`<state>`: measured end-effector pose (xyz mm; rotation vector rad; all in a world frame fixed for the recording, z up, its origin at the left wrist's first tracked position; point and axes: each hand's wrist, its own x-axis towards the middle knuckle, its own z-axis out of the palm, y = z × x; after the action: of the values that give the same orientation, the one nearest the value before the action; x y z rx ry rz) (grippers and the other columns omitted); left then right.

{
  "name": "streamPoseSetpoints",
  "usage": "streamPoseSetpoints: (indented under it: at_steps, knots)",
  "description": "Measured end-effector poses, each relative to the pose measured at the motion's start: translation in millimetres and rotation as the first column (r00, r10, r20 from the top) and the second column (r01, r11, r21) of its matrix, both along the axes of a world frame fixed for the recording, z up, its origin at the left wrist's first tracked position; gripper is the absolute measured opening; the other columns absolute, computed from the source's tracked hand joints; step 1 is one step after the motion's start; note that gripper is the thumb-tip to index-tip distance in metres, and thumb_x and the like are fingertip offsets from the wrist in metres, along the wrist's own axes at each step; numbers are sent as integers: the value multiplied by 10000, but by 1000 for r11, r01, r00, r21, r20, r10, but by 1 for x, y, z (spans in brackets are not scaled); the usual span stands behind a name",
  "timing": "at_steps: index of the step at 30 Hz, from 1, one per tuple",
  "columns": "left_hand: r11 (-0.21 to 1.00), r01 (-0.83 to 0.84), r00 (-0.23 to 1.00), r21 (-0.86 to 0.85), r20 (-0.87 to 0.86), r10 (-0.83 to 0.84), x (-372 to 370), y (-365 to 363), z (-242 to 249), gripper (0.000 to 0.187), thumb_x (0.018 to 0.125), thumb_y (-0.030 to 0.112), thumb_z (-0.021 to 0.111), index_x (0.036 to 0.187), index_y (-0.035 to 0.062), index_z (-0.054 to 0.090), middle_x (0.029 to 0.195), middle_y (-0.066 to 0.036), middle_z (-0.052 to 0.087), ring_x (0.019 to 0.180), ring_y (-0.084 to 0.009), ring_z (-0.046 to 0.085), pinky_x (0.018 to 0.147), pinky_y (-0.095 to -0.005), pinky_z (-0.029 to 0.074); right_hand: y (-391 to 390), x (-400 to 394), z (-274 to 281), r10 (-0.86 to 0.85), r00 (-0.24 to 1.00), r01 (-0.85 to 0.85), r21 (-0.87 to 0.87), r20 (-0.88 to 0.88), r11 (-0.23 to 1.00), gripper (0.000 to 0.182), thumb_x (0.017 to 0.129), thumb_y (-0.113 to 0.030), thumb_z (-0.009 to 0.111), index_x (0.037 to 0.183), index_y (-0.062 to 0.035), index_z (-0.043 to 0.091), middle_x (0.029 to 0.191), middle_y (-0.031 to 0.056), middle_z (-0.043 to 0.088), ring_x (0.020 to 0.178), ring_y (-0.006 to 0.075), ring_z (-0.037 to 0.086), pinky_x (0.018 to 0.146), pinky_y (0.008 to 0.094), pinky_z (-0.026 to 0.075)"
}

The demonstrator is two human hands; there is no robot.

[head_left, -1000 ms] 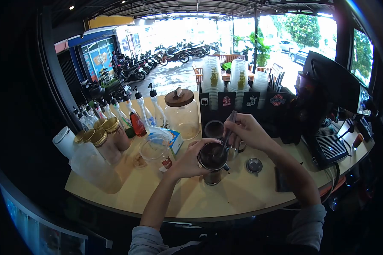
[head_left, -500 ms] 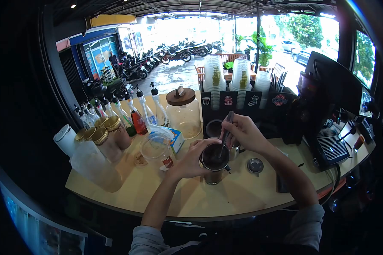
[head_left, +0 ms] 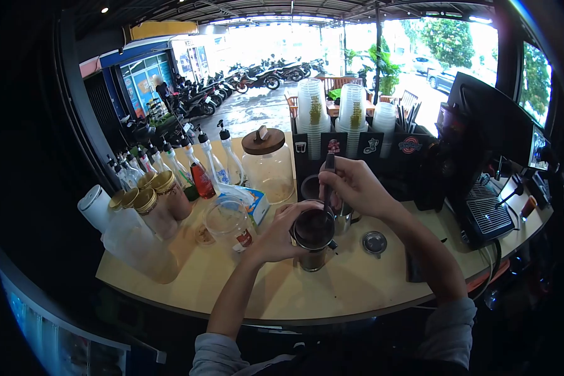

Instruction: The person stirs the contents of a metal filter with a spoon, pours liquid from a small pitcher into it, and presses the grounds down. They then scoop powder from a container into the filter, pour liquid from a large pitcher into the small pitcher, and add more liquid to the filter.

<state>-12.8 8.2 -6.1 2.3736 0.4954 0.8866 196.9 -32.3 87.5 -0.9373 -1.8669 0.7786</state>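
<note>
My left hand (head_left: 281,237) is wrapped around the side of a round cup (head_left: 313,258) with dark contents, which stands on the counter with its mouth facing up. In my right hand (head_left: 351,185), a long-handled spoon (head_left: 329,178) is gripped upright, its lower end down at the cup's mouth; the tip is hidden. Just behind the cup is a metal pitcher (head_left: 344,224), partly covered by my right hand. On the right lies a small round metal lid-like piece (head_left: 374,242). Left of my left hand stands a clear plastic tub (head_left: 227,220).
A wooden-lidded glass jar (head_left: 268,169), pump bottles (head_left: 202,182) and gold-lidded jars (head_left: 164,194) line the counter's left side (head_left: 200,288). Stacked plastic cups (head_left: 311,109) stand in a black holder at the back. At right are a coffee machine (head_left: 489,210) and a screen.
My right hand has shifted slightly left and up with the spoon, which now stands straighter at the cup's far rim. My left hand stays on the cup.
</note>
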Motion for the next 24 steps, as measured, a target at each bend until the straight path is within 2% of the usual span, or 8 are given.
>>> streamPoseSetpoints:
  at_steps: [4, 6, 12, 14, 18, 21, 23, 24]
  knots:
    - [998, -60, 998, -23, 2, 60, 1, 3, -12, 879, 556, 192, 837, 1339, 158, 439, 1367, -82, 483, 1275, -324, 413, 1104, -434, 283, 1, -6, -18, 74, 997, -74, -16, -23, 997, 172, 976, -131, 519, 919, 28, 550, 703, 41, 629, 569, 73, 614, 514, 226, 510]
    - [997, -65, 998, -41, 15, 66, 1, 4, -13, 876, 554, 188, 837, 1336, 164, 442, 1367, -77, 485, 1272, -320, 416, 1104, -432, 276, 1, -7, -21, 6, 981, -14, -38, -196, 999, 171, 981, -137, 511, 925, 22, 543, 701, 43, 629, 573, 75, 617, 519, 229, 514]
    - [999, -30, 999, 34, 30, 29, 1, -2, 0, 865, 554, 167, 820, 1335, 174, 446, 1366, -66, 495, 1259, -310, 431, 1101, -427, 271, -8, 0, -25, -28, 984, 25, -21, -175, 999, 184, 990, -144, 493, 922, 22, 529, 749, 72, 643, 596, 93, 638, 545, 228, 526]
    - [999, -39, 998, -4, 47, 39, 1, -3, 0, 862, 552, 162, 812, 1334, 180, 450, 1364, -63, 500, 1259, -302, 438, 1100, -421, 269, -10, -3, -27, -34, 938, 33, -9, -346, 999, 189, 992, -152, 494, 934, 25, 524, 744, 75, 644, 602, 95, 639, 540, 225, 524]
    - [1000, -22, 999, 3, 48, 22, 1, 0, 0, 862, 549, 166, 811, 1333, 181, 453, 1366, -62, 499, 1268, -294, 443, 1097, -420, 272, -10, 4, -32, -35, 970, 31, -18, -241, 999, 182, 996, -150, 485, 948, 22, 520, 752, 68, 644, 611, 91, 637, 543, 224, 524]
    - [1000, 8, 997, -13, 78, -7, 0, 2, -2, 854, 553, 168, 808, 1332, 177, 457, 1366, -60, 500, 1278, -289, 443, 1094, -420, 273, -12, 1, -31, -51, 933, 56, 6, -357, 998, 183, 1001, -148, 474, 946, 21, 520, 757, 63, 645, 618, 83, 634, 543, 221, 521]
    - [998, -25, 997, -49, 77, 29, 0, -1, -1, 846, 557, 176, 808, 1328, 170, 461, 1358, -61, 507, 1278, -283, 451, 1093, -416, 275, -12, 0, -36, -33, 972, 43, 39, -231, 998, 188, 1003, -151, 471, 939, 21, 516, 756, 62, 645, 621, 81, 635, 544, 215, 516]
    - [999, -24, 997, -49, 77, 27, 1, -1, -1, 846, 557, 176, 808, 1328, 170, 462, 1358, -61, 507, 1278, -283, 451, 1093, -416, 275, -13, 1, -34, -34, 972, 45, 39, -231, 998, 188, 1003, -151, 471, 939, 21, 516, 756, 62, 645, 621, 81, 635, 544, 215, 516]
